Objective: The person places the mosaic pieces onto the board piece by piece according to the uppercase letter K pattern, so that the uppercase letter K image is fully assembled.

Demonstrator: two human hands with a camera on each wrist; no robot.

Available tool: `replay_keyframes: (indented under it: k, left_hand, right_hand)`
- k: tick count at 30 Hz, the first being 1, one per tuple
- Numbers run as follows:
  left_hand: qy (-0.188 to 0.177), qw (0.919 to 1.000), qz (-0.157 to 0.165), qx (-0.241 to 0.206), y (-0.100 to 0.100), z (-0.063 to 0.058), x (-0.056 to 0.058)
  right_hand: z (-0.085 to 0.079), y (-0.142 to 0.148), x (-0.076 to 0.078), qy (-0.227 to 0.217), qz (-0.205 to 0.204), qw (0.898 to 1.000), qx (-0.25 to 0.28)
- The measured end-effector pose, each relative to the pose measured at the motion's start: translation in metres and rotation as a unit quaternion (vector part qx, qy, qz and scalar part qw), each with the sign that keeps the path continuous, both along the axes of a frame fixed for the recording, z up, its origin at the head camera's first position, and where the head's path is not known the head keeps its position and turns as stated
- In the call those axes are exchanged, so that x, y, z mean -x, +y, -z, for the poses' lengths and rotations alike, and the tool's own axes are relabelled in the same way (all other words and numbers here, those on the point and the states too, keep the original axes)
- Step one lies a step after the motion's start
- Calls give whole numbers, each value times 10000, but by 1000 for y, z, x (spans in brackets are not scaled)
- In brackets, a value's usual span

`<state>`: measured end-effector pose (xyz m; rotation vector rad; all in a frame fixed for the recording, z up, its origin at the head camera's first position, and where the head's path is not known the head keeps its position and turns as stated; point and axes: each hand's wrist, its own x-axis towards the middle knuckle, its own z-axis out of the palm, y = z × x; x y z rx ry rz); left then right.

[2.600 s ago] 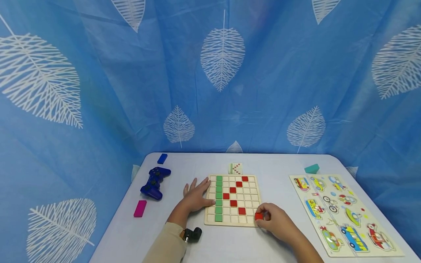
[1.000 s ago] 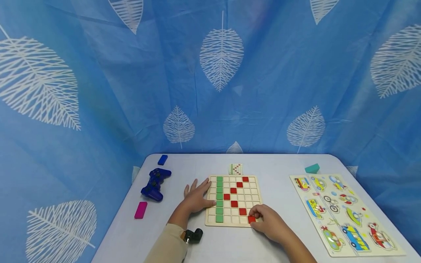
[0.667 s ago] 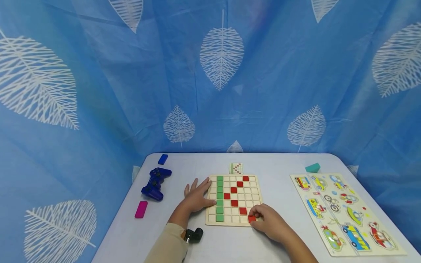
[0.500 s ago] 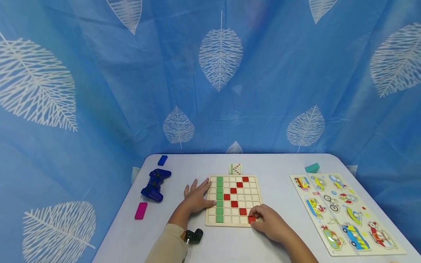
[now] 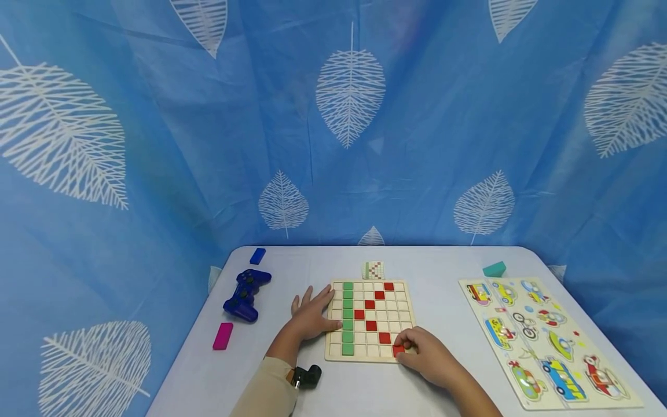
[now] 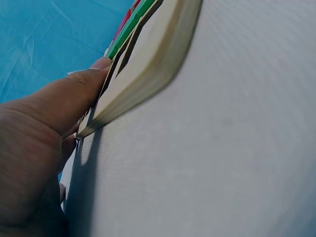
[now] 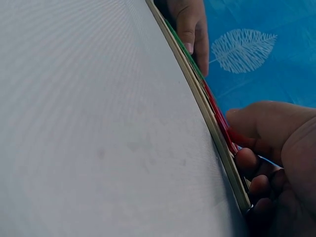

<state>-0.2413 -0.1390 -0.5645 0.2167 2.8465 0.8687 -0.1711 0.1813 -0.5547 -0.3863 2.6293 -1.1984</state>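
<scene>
A square wooden grid board (image 5: pixel 377 355) lies on the white table, with a column of green tiles (image 5: pixel 347 314) on its left and several red tiles (image 5: pixel 371 325) set in slanting lines. At the near right corner my right hand (image 5: pixel 428 358) pinches a red tile (image 5: pixel 398 351) between thumb and fingers, at the nearest row. The tile is partly hidden by the fingertips. My left hand (image 5: pixel 311 315) rests at the board's left edge, fingers spread and thumb lying over the rim. In the left wrist view, that thumb (image 6: pixel 79 91) touches the board's top beside a green tile.
Behind the board lies a small pattern card (image 5: pixel 373 270). To the left are a blue game controller (image 5: pixel 245 295), a pink block (image 5: pixel 223 336) and a blue block (image 5: pixel 257 256). A picture puzzle board (image 5: pixel 542 341) and a teal block (image 5: pixel 494 269) lie at right.
Since the earliest frame, my right hand has shifted left with the red tile, from the board's right corner into the nearest row. Lately it stays there. My left hand has held its place.
</scene>
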Motion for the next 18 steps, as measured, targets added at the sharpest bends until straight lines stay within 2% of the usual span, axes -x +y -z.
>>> replay_keyframes:
  k: [12, 18]
  left_hand:
    - [-16, 10000, -41, 58, -4, -1, 1]
    - [-76, 10000, 21, 35, -6, -3, -2]
  right_hand:
    - [4, -3, 4, 24, 29, 10000, 56]
    - [1, 1, 0, -258, -33, 9989, 382]
